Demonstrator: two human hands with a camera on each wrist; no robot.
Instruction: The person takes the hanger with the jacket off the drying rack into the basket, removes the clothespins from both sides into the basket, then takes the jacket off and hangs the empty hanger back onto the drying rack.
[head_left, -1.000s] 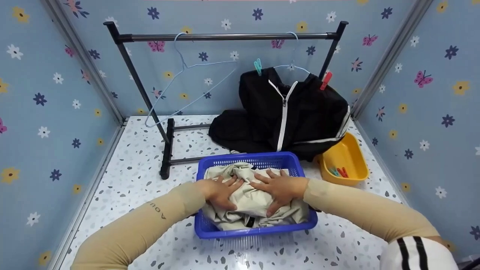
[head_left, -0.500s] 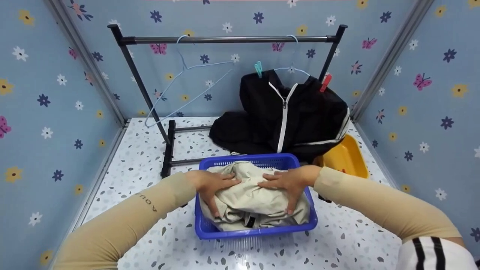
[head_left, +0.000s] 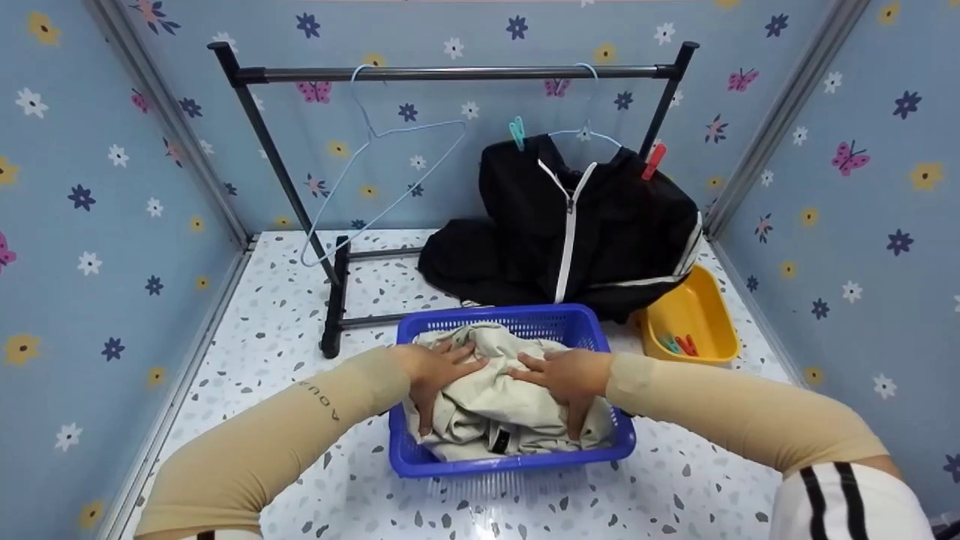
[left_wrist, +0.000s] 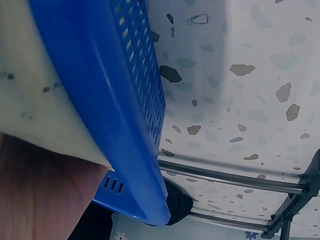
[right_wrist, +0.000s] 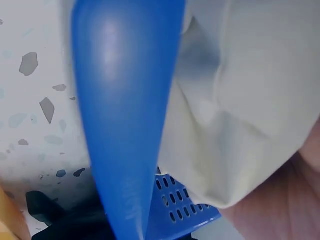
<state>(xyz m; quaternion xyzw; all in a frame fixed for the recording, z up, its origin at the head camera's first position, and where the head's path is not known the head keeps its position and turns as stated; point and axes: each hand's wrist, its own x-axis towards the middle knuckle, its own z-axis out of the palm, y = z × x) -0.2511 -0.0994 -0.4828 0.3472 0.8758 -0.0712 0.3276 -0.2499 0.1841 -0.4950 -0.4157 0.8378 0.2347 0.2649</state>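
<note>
A crumpled beige garment (head_left: 499, 401) with a small black label fills the blue perforated basket (head_left: 517, 465). On its left side rests my left hand (head_left: 439, 373), fingers spread over the cloth and thumb pointing toward me. My right hand (head_left: 570, 379) lies on the right side the same way. Neither hand's fingers appear to grip the fabric. The left wrist view has part of my hand (left_wrist: 45, 192) beside the cloth, inside the basket's rim (left_wrist: 115, 115). In the right wrist view, my hand (right_wrist: 285, 202) touches a fold of the garment (right_wrist: 250, 115); its fingertips are hidden.
Behind the basket stands a dark metal clothes rack (head_left: 465, 73). A bare blue hanger (head_left: 367, 142) hangs at its left. At its right hangs a black zip jacket (head_left: 525, 225) with a teal clothespin (head_left: 517, 133) and a red one (head_left: 654, 162). A yellow bin (head_left: 709, 315) holds several clothespins.
Both hands spread outward on the garment half a second ago and now lie closer together again. The garment keeps nearly the same shape. The bare hanger has swung slightly.
</note>
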